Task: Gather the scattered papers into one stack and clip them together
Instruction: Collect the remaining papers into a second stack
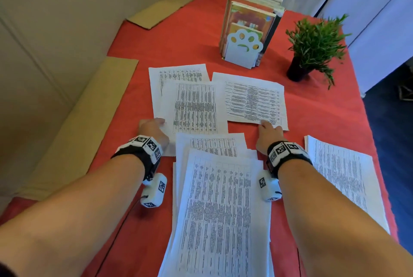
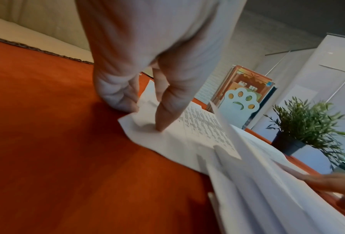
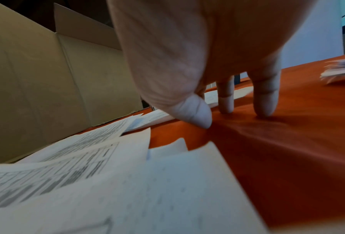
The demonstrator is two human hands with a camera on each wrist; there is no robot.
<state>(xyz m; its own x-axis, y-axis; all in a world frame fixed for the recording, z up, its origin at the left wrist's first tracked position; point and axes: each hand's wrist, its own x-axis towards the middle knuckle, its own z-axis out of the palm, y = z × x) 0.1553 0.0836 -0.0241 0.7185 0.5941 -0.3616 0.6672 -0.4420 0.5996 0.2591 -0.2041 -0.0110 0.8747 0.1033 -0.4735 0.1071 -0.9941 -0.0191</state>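
Pressing a sheet (image 2: 177, 142), the left hand (image 1: 153, 130) hides its fingers (image 2: 167, 107) in head view.

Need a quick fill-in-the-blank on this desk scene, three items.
1. The books stand behind a white bookend shaped like a ___.
2. The plant stands to the ___ of the books.
3. The left hand presses a finger on a sheet of ___.
Missing: paw; right; paper.
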